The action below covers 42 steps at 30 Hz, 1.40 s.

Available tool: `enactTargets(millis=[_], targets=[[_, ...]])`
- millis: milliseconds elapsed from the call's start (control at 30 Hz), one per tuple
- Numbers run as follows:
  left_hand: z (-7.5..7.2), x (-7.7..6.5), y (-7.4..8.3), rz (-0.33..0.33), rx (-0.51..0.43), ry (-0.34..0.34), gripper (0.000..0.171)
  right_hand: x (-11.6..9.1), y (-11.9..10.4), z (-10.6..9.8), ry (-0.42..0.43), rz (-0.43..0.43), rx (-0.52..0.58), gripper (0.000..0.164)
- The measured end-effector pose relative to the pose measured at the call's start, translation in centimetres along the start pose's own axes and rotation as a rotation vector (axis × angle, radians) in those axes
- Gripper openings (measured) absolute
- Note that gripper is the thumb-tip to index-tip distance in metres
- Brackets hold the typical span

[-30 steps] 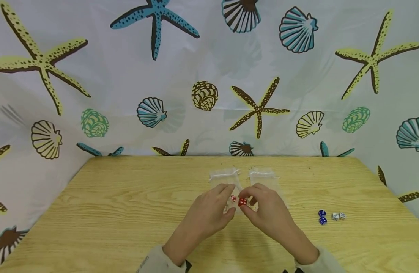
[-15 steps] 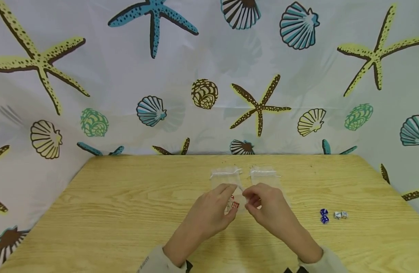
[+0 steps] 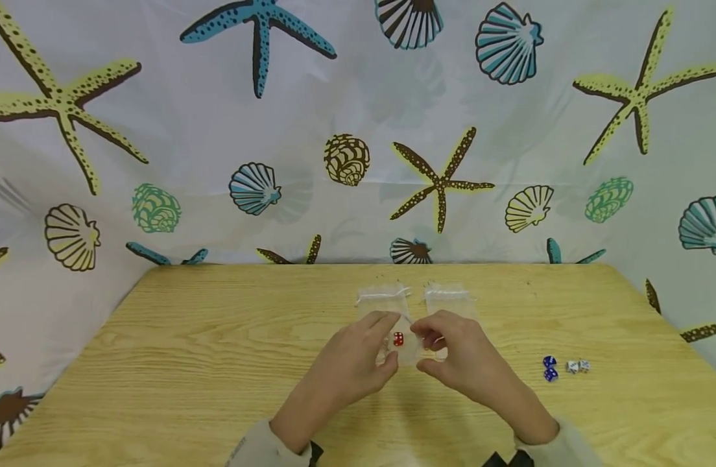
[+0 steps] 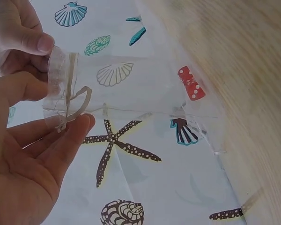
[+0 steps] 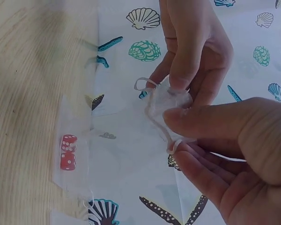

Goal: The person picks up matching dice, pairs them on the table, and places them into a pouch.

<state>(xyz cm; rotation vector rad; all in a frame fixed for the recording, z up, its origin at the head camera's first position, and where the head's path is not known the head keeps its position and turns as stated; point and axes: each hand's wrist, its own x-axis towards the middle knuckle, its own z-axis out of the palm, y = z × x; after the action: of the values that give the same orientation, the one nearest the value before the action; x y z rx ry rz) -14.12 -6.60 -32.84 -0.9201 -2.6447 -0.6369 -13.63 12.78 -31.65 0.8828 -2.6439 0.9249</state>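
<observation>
A sheer white drawstring pouch (image 4: 150, 101) is held up between both hands, its mouth and cord at the fingers. Two red dice (image 5: 68, 161) lie at the pouch's lower end, seen through the mesh; the head view shows the red dice (image 3: 398, 338) between the hands. My left hand (image 3: 358, 353) pinches the pouch near its drawstring. On the opposite side of the mouth, my right hand (image 3: 471, 357) pinches the rim between thumb and fingers. A loop of cord (image 4: 82, 101) hangs by the left fingertips in the left wrist view.
Two more sheer pouches, a left one (image 3: 383, 299) and a right one (image 3: 449, 299), lie flat beyond the hands. Blue dice (image 3: 550, 368) and white dice (image 3: 578, 366) sit to the right on the wooden table (image 3: 218, 337). A shell-print cloth (image 3: 311, 123) hangs behind.
The right hand has let go of a red die, which dropped into the pouch beside the other. Its fingers have moved to the pouch's rim. The left hand keeps its hold.
</observation>
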Motion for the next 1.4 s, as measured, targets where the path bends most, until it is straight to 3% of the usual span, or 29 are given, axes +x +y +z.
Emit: enactTargets(millis=[133,267,533,900,1133,1400], targets=[[-0.2,-0.1,-0.1,-0.004,-0.007,-0.035,0.051,-0.1,0.4,0.0,-0.019,-0.034,-0.012,0.040],[-0.2,-0.1,-0.1,0.014,-0.006,-0.038,0.054,0.1,0.6,0.2,0.031,-0.066,-0.041,0.033],[0.2,0.2,-0.4,0.051,-0.042,0.023,0.044,0.1,1.0,0.6,0.114,-0.107,-0.067,0.024],[0.2,0.3,-0.3,0.026,-0.035,0.077,0.044,0.2,0.9,0.4,0.150,-0.123,-0.057,0.026],[0.1,0.4,-0.3,-0.043,-0.051,0.169,0.038,0.5,1.2,0.4,0.175,-0.082,-0.046,0.031],[-0.2,0.2,-0.7,-0.103,0.019,0.275,0.022,0.5,1.8,0.1,0.227,-0.033,-0.080,0.032]])
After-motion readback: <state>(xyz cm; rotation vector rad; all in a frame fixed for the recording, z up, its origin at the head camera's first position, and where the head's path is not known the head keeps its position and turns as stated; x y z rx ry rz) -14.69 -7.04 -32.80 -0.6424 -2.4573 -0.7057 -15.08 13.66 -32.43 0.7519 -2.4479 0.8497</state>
